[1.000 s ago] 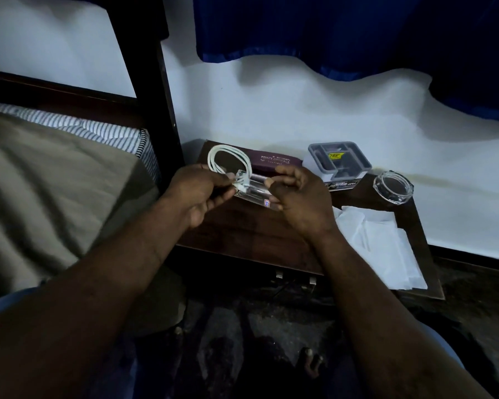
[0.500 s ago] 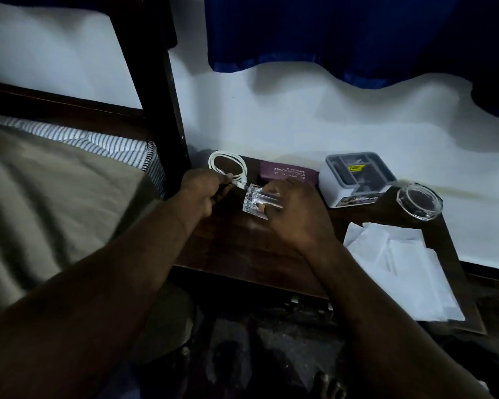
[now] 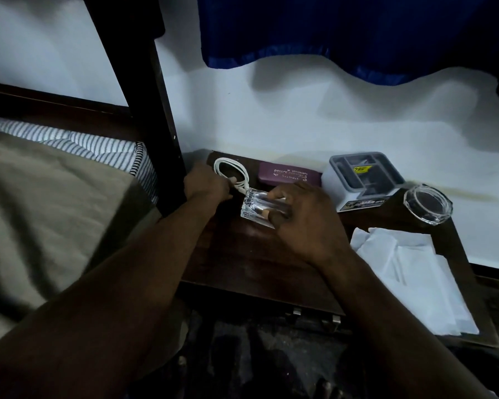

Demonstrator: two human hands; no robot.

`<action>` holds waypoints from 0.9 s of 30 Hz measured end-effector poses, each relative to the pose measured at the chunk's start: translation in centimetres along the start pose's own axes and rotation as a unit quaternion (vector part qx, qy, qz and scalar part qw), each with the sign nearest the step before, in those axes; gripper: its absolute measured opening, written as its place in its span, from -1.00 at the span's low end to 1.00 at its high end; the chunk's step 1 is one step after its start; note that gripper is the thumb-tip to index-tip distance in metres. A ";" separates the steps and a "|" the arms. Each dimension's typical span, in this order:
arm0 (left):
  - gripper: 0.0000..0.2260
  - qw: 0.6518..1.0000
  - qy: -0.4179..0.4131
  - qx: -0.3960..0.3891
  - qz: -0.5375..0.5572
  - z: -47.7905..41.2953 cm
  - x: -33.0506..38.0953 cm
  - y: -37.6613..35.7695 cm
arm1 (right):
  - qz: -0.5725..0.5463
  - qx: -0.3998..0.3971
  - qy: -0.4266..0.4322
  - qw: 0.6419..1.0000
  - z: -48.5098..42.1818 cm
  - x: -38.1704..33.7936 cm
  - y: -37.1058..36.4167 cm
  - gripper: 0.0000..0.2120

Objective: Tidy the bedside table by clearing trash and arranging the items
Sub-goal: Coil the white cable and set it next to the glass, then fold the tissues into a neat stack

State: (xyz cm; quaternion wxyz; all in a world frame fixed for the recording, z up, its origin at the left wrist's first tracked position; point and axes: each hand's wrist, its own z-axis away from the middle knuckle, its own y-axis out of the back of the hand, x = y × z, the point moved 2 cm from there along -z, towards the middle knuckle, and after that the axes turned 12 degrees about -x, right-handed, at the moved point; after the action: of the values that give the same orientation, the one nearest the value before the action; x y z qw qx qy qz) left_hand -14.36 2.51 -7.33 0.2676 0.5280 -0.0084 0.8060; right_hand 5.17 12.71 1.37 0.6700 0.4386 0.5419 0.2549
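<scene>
The surface [image 3: 242, 263] carries my clear plastic packet [image 3: 260, 207] near its middle, pinched in my right hand [image 3: 303, 217], and the white cable [image 3: 231, 174] at eleven o'clock, pinched by my left hand [image 3: 206, 182]; tugging could drag the coil loose.

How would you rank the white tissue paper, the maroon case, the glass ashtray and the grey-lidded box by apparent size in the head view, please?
1. White tissue paper, though nearest the camera.
2. Grey-lidded box.
3. Maroon case and glass ashtray: too alike to rank.
</scene>
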 end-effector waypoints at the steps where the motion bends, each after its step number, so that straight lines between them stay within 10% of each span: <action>1: -0.46 0.999 -0.010 0.000 -0.032 0.1 0.0 0.3 | -0.003 0.002 0.003 1.000 0.1 -0.1 0.0 -0.74; 21: -0.59 0.990 0.019 -0.025 0.139 0.2 0.5 -1.5 | -0.018 0.004 0.005 1.000 0.9 0.8 1.2 -0.79; 27: -0.62 0.978 -0.086 0.066 -0.177 3.7 3.7 -1.5 | -0.010 0.022 -0.019 1.000 1.6 3.0 3.6 -0.80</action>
State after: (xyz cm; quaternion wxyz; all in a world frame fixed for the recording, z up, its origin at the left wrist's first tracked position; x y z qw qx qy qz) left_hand -11.66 4.22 -2.90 0.3687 0.6051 0.1149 0.6962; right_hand 7.99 16.42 2.96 0.6732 0.4524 0.5387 0.2281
